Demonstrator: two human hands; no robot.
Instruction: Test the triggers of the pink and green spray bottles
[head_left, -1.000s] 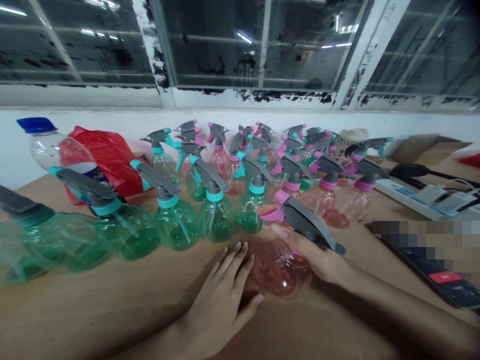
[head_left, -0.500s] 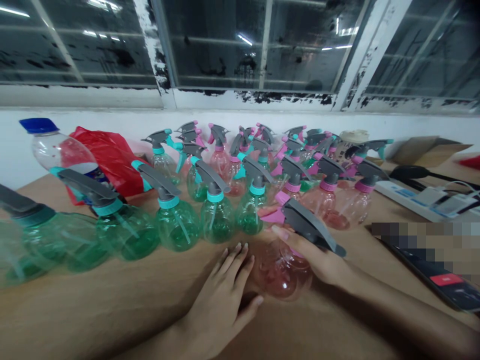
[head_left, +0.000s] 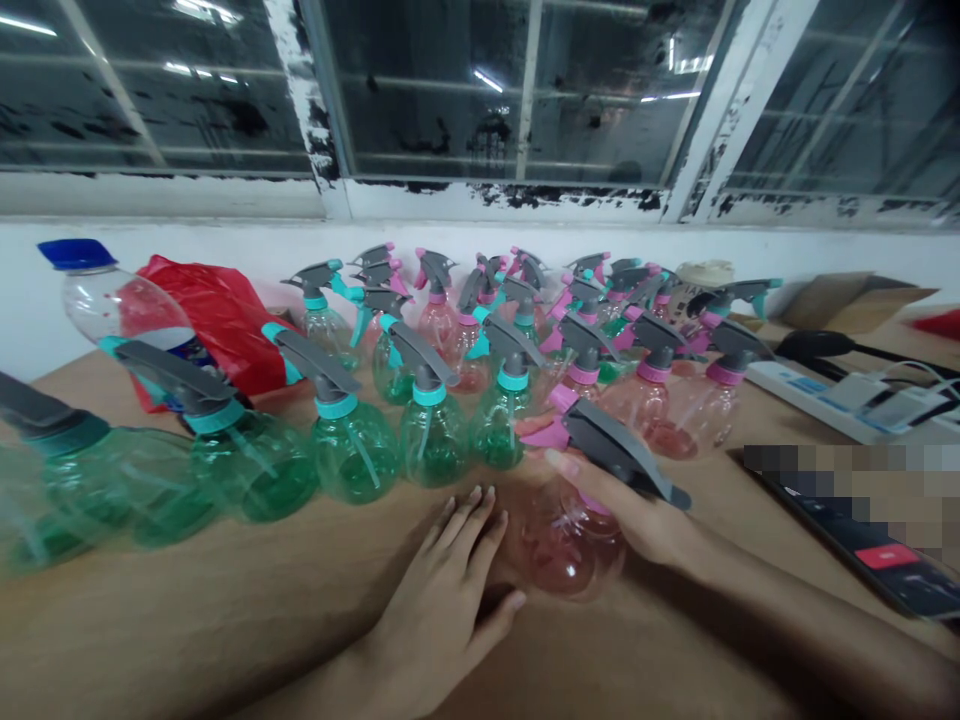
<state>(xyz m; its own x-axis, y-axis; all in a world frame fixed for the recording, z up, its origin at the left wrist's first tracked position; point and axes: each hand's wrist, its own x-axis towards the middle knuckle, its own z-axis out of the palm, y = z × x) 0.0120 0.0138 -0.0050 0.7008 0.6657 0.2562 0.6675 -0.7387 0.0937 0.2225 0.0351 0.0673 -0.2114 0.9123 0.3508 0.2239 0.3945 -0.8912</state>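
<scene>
My right hand [head_left: 637, 505] is wrapped round the neck of a pink spray bottle [head_left: 566, 555], just under its grey and pink trigger head. The bottle stands on the wooden table [head_left: 315, 600], its nozzle pointing left. Flat on the tabletop to the left of that bottle lies my left hand [head_left: 450, 580], fingers stretched out and holding nothing. A row of green spray bottles [head_left: 356, 455] with teal collars runs off to the left. Behind my right hand, pink spray bottles [head_left: 664, 420] stand side by side.
More spray bottles [head_left: 439, 320] crowd against the white wall. At the back left are a blue-capped plastic bottle [head_left: 112, 305] and a red plastic bag [head_left: 232, 320]. To the right lie a phone [head_left: 847, 540], a white power strip [head_left: 817, 400] and brown cardboard [head_left: 855, 300].
Almost nothing differs. Both hands and the pink spray bottle keep their places, with only a very slight shift of the view.
</scene>
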